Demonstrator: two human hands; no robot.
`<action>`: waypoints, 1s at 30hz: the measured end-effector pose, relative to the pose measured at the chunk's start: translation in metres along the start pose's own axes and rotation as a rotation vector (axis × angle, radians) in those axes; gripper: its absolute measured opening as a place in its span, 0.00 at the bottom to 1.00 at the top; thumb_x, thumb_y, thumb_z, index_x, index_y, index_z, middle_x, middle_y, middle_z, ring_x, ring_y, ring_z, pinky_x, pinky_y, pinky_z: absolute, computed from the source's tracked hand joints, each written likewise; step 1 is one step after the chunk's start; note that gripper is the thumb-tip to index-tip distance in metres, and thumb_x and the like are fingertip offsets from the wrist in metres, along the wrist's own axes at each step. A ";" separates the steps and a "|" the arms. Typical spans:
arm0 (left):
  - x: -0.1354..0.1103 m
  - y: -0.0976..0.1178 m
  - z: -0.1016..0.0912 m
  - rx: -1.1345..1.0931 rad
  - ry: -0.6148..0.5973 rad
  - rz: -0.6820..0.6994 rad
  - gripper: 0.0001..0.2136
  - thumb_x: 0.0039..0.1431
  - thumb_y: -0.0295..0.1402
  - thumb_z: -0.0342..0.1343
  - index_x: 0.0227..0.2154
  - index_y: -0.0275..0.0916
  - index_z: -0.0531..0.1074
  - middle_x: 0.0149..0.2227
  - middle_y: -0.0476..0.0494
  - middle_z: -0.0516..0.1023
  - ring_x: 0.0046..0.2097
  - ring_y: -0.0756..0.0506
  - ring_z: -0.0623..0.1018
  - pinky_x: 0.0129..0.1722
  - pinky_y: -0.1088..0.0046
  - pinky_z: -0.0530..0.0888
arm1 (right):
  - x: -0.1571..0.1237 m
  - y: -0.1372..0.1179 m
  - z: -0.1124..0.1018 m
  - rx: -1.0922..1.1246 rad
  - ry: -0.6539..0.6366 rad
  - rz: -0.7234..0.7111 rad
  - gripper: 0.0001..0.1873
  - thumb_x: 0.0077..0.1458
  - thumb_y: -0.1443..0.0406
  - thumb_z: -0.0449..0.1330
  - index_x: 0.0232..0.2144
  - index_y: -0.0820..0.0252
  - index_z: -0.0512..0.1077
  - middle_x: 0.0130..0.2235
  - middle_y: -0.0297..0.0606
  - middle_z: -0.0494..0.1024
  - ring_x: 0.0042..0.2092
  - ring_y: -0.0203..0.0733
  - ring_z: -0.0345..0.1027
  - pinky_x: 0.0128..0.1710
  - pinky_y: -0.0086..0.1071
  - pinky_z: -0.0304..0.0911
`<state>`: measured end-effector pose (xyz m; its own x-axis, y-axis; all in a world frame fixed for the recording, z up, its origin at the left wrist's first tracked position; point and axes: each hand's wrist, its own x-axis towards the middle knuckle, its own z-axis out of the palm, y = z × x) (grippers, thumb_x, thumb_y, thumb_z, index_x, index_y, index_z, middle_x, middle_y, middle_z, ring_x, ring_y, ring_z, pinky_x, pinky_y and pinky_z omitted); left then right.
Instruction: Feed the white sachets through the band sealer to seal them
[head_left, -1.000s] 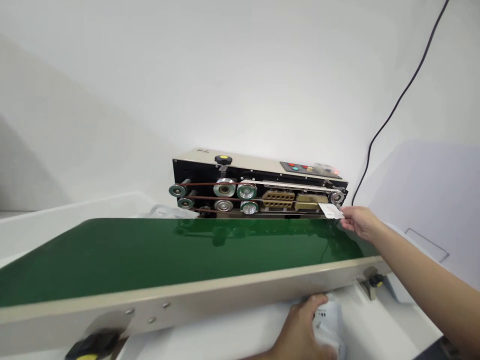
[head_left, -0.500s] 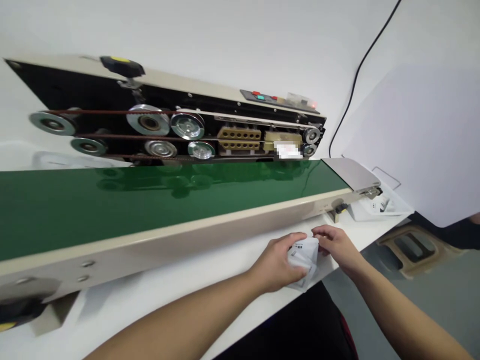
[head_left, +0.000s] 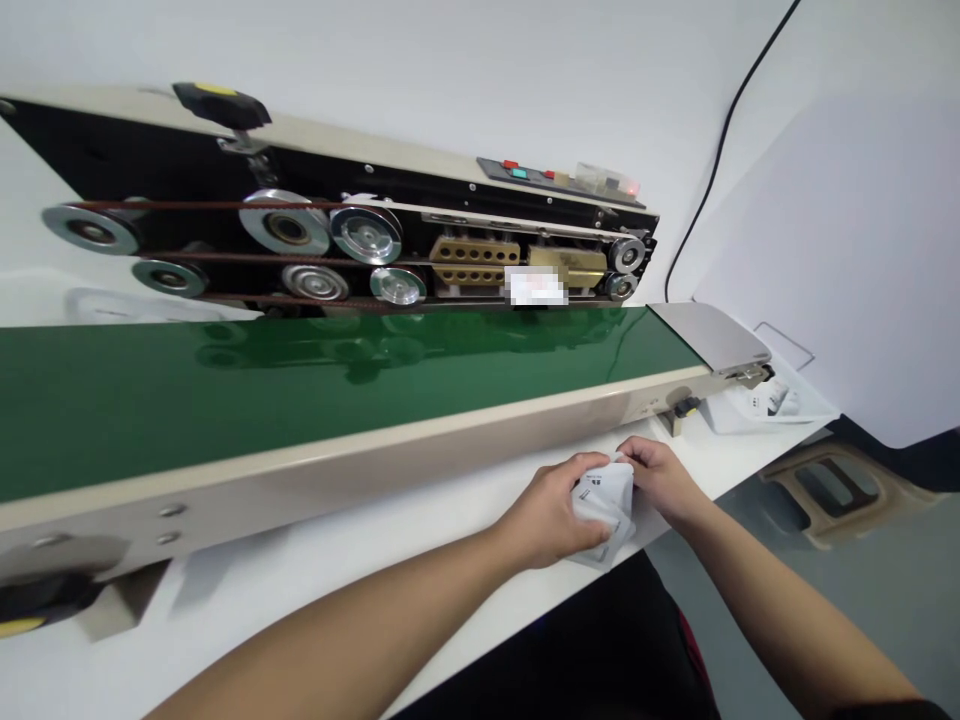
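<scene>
My left hand (head_left: 559,510) is wrapped around a few white pouches (head_left: 604,497) with small dark print, its thumb across the front. They overlap each other, low over the front edge of the white table. At their upper right corner, the fingertips of my right hand (head_left: 654,478) are pinched together on the pouch edge; how much they grip is partly hidden. Behind them stands a band sealing machine (head_left: 424,215) with metal pulleys and brass blocks. A white packet (head_left: 536,287), blurred out by pixels, hangs at its brass blocks above the green conveyor belt (head_left: 300,390).
The conveyor's pale side rail (head_left: 420,440) runs between my hands and the machine. At its right end, a white tray (head_left: 795,420) holds several white pouches. A tan stool (head_left: 825,485) stands beyond the table. A black cable (head_left: 720,150) hangs along the wall.
The pixelated packet has moved left along the sealing machine. My right hand has shifted slightly up and left at the pouch corner. The camera view has moved a little.
</scene>
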<state>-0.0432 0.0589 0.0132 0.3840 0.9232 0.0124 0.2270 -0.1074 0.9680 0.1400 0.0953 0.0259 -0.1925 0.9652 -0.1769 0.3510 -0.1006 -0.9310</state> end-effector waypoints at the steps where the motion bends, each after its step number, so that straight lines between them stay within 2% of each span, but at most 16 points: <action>1: 0.000 0.000 0.000 -0.007 0.007 -0.012 0.32 0.36 0.29 0.62 0.50 0.43 0.66 0.38 0.51 0.75 0.34 0.48 0.74 0.34 0.76 0.72 | -0.001 0.002 0.001 -0.006 0.040 -0.005 0.14 0.44 0.55 0.59 0.21 0.61 0.65 0.19 0.28 0.62 0.23 0.32 0.53 0.24 0.27 0.50; 4: 0.001 0.001 0.000 -0.032 0.010 -0.055 0.32 0.37 0.29 0.61 0.51 0.42 0.66 0.34 0.51 0.75 0.31 0.49 0.73 0.31 0.77 0.71 | -0.002 0.004 0.000 0.062 0.157 0.000 0.15 0.43 0.55 0.60 0.21 0.60 0.64 0.18 0.27 0.60 0.21 0.32 0.52 0.22 0.27 0.50; 8: 0.001 0.002 0.000 -0.048 0.010 -0.075 0.31 0.36 0.28 0.61 0.50 0.41 0.66 0.33 0.51 0.74 0.30 0.49 0.72 0.30 0.77 0.71 | -0.004 0.005 -0.002 0.349 0.259 0.092 0.19 0.36 0.53 0.65 0.22 0.59 0.63 0.20 0.29 0.64 0.22 0.34 0.57 0.23 0.30 0.55; 12: 0.003 0.001 0.001 -0.030 0.027 -0.064 0.32 0.36 0.29 0.61 0.51 0.42 0.66 0.34 0.50 0.74 0.31 0.49 0.73 0.31 0.76 0.71 | -0.011 0.006 0.003 0.528 0.161 0.113 0.19 0.35 0.56 0.69 0.25 0.60 0.67 0.23 0.31 0.70 0.25 0.36 0.62 0.27 0.30 0.58; 15: 0.002 0.000 0.001 -0.020 0.039 -0.053 0.32 0.36 0.30 0.61 0.51 0.42 0.66 0.36 0.50 0.74 0.32 0.48 0.73 0.33 0.76 0.72 | -0.017 0.007 0.007 0.529 0.062 0.117 0.20 0.35 0.58 0.69 0.31 0.61 0.70 0.27 0.35 0.74 0.30 0.41 0.66 0.32 0.33 0.60; 19: 0.000 0.001 0.001 -0.034 0.026 -0.081 0.32 0.36 0.29 0.60 0.51 0.41 0.66 0.34 0.50 0.74 0.31 0.49 0.73 0.31 0.76 0.71 | -0.023 0.009 0.005 0.464 0.046 0.134 0.21 0.39 0.58 0.67 0.35 0.62 0.69 0.30 0.37 0.75 0.31 0.43 0.68 0.32 0.35 0.62; 22: 0.000 0.002 0.002 -0.041 0.038 -0.076 0.32 0.36 0.29 0.60 0.50 0.41 0.66 0.35 0.49 0.74 0.31 0.48 0.73 0.31 0.76 0.71 | -0.026 0.010 0.002 0.446 0.149 0.127 0.23 0.40 0.57 0.66 0.38 0.60 0.68 0.32 0.37 0.75 0.32 0.43 0.68 0.32 0.35 0.64; 25: 0.000 0.003 0.002 -0.093 0.038 -0.097 0.32 0.35 0.28 0.60 0.50 0.40 0.66 0.34 0.50 0.75 0.32 0.48 0.74 0.31 0.76 0.72 | -0.034 0.014 -0.003 0.403 0.304 0.164 0.26 0.36 0.56 0.67 0.38 0.59 0.67 0.30 0.36 0.74 0.29 0.42 0.67 0.26 0.33 0.63; 28: -0.001 0.002 0.004 -0.152 0.026 -0.151 0.33 0.34 0.25 0.59 0.50 0.39 0.66 0.32 0.50 0.75 0.31 0.48 0.74 0.29 0.77 0.71 | -0.051 0.017 -0.016 0.334 0.464 0.167 0.22 0.37 0.52 0.65 0.31 0.58 0.65 0.24 0.32 0.68 0.23 0.36 0.61 0.17 0.27 0.57; 30: 0.000 0.000 0.005 -0.144 0.035 -0.182 0.33 0.33 0.25 0.59 0.50 0.40 0.67 0.33 0.50 0.74 0.30 0.48 0.73 0.27 0.78 0.71 | -0.066 0.012 -0.030 0.298 0.569 0.085 0.21 0.41 0.49 0.63 0.27 0.57 0.62 0.19 0.28 0.61 0.18 0.30 0.52 0.13 0.23 0.49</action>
<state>-0.0392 0.0568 0.0121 0.3166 0.9352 -0.1589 0.1583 0.1131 0.9809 0.1847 0.0381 0.0356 0.3697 0.9196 -0.1332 0.0581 -0.1659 -0.9844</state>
